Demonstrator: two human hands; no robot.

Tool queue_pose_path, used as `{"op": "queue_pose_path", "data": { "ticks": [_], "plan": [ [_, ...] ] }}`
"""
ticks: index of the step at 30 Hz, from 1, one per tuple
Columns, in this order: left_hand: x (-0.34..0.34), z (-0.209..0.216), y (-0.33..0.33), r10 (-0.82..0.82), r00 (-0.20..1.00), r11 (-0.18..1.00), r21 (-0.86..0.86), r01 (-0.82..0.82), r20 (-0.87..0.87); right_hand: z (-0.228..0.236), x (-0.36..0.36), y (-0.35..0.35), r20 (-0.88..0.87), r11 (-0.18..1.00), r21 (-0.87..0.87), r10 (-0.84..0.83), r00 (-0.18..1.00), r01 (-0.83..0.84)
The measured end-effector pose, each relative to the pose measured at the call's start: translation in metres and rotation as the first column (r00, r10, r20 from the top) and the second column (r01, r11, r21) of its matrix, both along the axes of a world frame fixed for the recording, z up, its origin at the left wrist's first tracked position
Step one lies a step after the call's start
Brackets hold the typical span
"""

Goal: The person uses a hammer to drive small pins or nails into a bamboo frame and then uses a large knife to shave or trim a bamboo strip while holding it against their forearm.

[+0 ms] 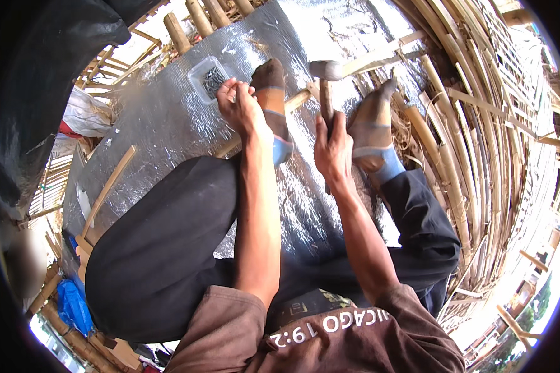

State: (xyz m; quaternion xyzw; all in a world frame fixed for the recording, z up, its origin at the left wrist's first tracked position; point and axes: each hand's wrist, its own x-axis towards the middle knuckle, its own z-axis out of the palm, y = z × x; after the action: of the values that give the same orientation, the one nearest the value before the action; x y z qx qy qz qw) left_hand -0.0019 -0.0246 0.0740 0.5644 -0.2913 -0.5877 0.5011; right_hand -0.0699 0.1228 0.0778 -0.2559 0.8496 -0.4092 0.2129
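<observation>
Hammer [326,95] in the right hand [335,148], clenched around its handle, metal head foremost

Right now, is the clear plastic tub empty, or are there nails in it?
Not empty: a pile of grey nails shows inside the tub, beside the left hand. How deep it goes, I cannot tell.
</observation>
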Motion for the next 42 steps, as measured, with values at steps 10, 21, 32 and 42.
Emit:
{"op": "queue_pose_path", "data": {
  "ticks": [10,21,32,42],
  "plan": [
    [-0.005,-0.011,-0.012,-0.014,0.999,0.997,-0.077,0.012,-0.029,-0.014,-0.005,0.004,0.018,0.999,0.036,-0.025,1.000,0.024],
    [-0.010,-0.018,-0.015,0.013,0.997,0.996,-0.089,-0.020,-0.082,-0.028,-0.005,-0.006,-0.089,0.996,0.073,0.049,0.995,-0.042],
    [-0.012,-0.014,-0.005,-0.059,0.998,0.995,-0.083,0.057,-0.021,-0.030,-0.002,0.018,-0.056,0.993,0.112,-0.028,0.998,0.034],
    [-0.013,-0.007,0.000,-0.080,0.996,0.992,-0.100,0.076,-0.035,-0.024,-0.001,0.016,-0.122,0.998,0.059,-0.011,0.992,0.018]
  ]
}}
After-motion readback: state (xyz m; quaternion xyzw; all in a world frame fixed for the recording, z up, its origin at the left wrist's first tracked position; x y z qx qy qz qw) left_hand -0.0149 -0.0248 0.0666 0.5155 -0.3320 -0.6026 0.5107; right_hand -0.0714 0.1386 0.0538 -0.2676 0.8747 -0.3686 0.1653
